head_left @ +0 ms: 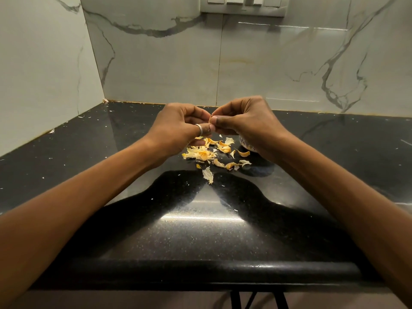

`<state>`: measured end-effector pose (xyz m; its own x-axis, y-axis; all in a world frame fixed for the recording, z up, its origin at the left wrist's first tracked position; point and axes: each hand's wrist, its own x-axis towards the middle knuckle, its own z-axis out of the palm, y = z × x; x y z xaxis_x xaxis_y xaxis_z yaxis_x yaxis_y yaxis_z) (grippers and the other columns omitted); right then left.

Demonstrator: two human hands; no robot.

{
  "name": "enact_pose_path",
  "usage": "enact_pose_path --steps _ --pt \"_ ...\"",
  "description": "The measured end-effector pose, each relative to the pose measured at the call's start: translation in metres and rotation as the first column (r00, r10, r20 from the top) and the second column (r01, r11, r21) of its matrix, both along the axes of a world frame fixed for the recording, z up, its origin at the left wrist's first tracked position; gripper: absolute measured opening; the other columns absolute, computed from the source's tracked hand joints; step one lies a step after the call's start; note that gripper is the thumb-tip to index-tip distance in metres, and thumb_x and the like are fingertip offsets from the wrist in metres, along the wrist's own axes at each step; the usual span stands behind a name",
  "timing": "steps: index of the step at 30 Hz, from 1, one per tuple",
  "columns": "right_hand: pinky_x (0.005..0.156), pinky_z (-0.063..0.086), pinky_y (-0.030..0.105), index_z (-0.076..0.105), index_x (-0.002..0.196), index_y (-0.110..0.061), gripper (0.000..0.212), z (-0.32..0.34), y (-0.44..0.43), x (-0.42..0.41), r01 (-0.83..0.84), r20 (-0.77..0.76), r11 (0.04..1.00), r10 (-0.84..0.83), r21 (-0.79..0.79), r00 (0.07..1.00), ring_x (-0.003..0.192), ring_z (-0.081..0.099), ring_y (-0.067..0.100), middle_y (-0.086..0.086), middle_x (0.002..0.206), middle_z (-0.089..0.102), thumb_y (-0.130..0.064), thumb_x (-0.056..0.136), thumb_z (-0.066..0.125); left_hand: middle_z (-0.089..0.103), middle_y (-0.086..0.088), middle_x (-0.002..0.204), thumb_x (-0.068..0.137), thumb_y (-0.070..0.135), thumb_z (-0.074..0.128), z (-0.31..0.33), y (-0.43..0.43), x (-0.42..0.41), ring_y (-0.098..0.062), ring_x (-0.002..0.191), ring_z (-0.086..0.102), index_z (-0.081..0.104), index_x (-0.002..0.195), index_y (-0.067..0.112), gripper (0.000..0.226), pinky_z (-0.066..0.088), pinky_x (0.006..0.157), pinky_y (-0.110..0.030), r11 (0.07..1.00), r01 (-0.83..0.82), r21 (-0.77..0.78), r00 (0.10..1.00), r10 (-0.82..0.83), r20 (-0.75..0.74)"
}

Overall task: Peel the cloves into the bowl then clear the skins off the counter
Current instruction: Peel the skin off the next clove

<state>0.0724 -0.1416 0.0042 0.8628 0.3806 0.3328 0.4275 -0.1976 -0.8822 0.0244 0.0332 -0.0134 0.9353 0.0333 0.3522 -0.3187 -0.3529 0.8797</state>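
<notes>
Both hands are raised above the black counter (200, 230), fingertips meeting. My left hand (180, 126), a ring on its thumb, and my right hand (247, 121) pinch a small garlic clove (212, 118) between them; only a sliver of it shows. Below the hands lies a scatter of several pale yellow garlic skins (209, 153). A small patterned bowl (246, 143) stands on the counter under my right wrist, mostly hidden by it.
White marble walls (267, 63) close off the counter at the back and on the left. A switch panel (243, 5) is mounted high on the back wall. Tiny skin flecks dot the counter's left side. The rounded front edge (200, 267) runs near me.
</notes>
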Motion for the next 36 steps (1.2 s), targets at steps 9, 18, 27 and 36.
enact_pose_path --steps 9,18,27,36 --pt "0.074 0.063 0.034 0.074 0.084 -0.012 0.009 -0.0023 0.0037 0.0005 0.076 0.183 0.979 -0.041 -0.19 0.982 0.073 0.074 0.016 0.007 0.08 0.075 -0.008 0.091 0.069 0.075 -0.009 0.089 0.089 0.011 0.073 -0.0028 0.0008 0.0011 -0.018 0.082 0.075 0.075 0.095 0.012 0.007 0.061 0.067 -0.029 0.997 -0.045 0.065 0.999 0.044 0.018" --pt "0.077 0.063 0.04 0.076 0.089 -0.009 0.008 -0.0017 0.0017 0.0023 0.084 0.227 0.966 -0.028 -0.243 0.974 0.074 0.075 0.017 0.007 0.082 0.076 -0.011 0.093 0.068 0.075 -0.012 0.087 0.085 0.007 0.074 -0.003 0.0009 0.0023 -0.02 0.077 0.075 0.075 0.093 0.009 0.008 0.06 0.07 -0.025 0.999 -0.021 0.034 0.999 0.02 0.025" --pt "0.074 0.063 0.03 0.074 0.086 -0.005 0.009 -0.0026 0.0023 -0.0019 0.06 0.127 0.991 -0.044 -0.121 0.991 0.078 0.075 0.024 0.013 0.084 0.075 -0.008 0.091 0.069 0.076 -0.012 0.085 0.083 0.002 0.076 -0.0034 -0.0022 0.0008 -0.023 0.078 0.076 0.076 0.087 0.012 0.01 0.061 0.072 -0.026 0.999 -0.034 -0.03 0.998 0.035 0.043" --pt "0.08 0.063 0.04 0.071 0.083 0.002 0.013 -0.0044 0.0051 -0.0044 0.063 -0.009 0.998 -0.063 0.013 0.998 0.074 0.071 0.023 0.022 0.087 0.073 -0.006 0.092 0.068 0.076 -0.012 0.088 0.082 0.004 0.077 -0.0046 -0.004 -0.0001 -0.023 0.081 0.076 0.076 0.086 0.016 0.013 0.062 0.078 -0.034 0.997 -0.067 -0.029 0.994 0.069 0.082"
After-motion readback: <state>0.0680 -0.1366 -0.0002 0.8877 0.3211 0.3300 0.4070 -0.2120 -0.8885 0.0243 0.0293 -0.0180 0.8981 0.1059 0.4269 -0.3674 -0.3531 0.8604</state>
